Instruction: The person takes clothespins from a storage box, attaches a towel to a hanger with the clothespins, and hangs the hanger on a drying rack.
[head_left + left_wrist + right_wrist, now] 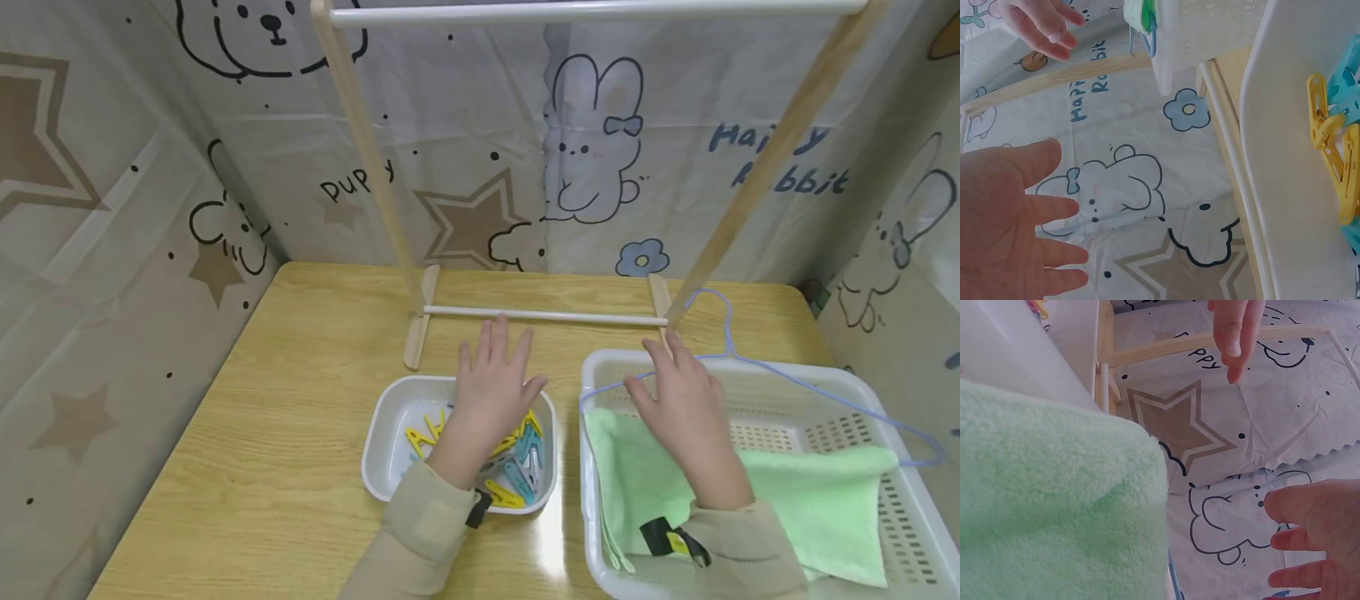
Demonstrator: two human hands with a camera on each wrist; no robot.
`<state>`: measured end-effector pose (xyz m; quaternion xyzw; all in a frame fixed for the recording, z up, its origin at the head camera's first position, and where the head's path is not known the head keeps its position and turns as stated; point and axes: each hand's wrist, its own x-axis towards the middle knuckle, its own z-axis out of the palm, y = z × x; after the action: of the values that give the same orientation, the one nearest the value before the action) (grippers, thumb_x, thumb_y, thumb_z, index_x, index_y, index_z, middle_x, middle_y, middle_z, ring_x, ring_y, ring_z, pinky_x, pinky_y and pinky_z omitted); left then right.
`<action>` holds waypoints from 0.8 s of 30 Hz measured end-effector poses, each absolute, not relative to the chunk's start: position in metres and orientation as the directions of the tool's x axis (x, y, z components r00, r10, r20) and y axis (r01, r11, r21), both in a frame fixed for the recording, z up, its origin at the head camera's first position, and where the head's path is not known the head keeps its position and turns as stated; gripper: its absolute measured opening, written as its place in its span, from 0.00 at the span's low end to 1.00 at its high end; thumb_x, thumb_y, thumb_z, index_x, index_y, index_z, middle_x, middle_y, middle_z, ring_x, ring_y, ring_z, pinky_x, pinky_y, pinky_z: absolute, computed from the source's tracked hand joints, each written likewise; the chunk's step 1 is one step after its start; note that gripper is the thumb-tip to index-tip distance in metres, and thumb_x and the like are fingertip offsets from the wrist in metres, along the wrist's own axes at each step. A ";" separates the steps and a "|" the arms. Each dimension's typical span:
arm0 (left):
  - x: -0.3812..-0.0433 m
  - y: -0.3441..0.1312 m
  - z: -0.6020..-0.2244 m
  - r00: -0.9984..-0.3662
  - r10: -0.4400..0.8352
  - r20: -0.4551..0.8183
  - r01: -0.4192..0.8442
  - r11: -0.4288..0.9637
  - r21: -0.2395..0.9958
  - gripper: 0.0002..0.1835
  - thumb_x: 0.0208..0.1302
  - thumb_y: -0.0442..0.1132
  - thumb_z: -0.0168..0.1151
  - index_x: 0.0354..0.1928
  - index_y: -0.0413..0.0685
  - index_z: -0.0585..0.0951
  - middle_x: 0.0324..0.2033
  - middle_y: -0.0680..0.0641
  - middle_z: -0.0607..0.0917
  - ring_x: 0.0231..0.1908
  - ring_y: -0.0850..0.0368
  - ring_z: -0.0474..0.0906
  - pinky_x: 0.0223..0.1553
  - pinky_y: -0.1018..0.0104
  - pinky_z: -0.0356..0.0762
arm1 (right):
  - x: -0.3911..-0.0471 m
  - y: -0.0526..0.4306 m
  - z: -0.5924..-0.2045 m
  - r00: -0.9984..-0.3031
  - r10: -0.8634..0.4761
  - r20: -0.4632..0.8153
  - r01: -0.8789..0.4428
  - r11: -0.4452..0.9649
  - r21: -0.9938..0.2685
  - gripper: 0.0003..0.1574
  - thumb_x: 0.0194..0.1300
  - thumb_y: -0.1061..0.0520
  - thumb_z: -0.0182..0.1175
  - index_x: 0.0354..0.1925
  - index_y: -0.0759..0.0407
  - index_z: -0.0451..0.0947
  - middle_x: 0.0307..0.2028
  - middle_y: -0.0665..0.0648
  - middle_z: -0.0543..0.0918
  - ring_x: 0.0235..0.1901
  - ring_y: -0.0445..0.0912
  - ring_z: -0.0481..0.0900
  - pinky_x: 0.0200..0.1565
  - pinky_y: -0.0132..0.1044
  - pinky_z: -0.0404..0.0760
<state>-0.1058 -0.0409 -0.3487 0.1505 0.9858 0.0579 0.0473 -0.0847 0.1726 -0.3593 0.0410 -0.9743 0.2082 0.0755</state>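
Above the small white tub [386, 417] of clothespins my left hand [491, 392] hovers with its fingers spread, holding nothing. Yellow clothespins [504, 493] and blue ones [519, 479] lie loose in that tub. My right hand [686, 408] is over the left part of the white basket [592, 500], fingers apart and nothing gripped. Under it, a light green towel [817, 500] hangs over a blue hanger [795, 379] that lies across the basket. The right wrist view shows the towel [1054, 500] close up, apart from the right hand [1316, 537].
Behind both containers stands a wooden rack with a white top rail [600, 11], a low white bar [547, 315] and slanted side posts [780, 150]. The wooden table [285, 433] extends to the left. A printed cloth [465, 125] covers the back and sides.
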 end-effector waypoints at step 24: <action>-0.090 -0.083 -0.357 -0.966 0.203 -0.161 0.171 0.967 0.191 0.30 0.63 0.53 0.51 0.63 0.45 0.64 0.63 0.35 0.58 0.61 0.39 0.54 0.56 0.41 0.53 | -0.072 0.195 -0.355 -0.988 -0.016 0.153 -0.081 0.900 -0.429 0.29 0.62 0.54 0.52 0.57 0.68 0.63 0.54 0.72 0.67 0.51 0.66 0.65 0.43 0.61 0.66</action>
<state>-0.0898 -0.0827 -0.3567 0.0948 0.9875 0.0880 0.0900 -0.0716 0.1949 -0.3552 0.0251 -0.9719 0.2224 0.0730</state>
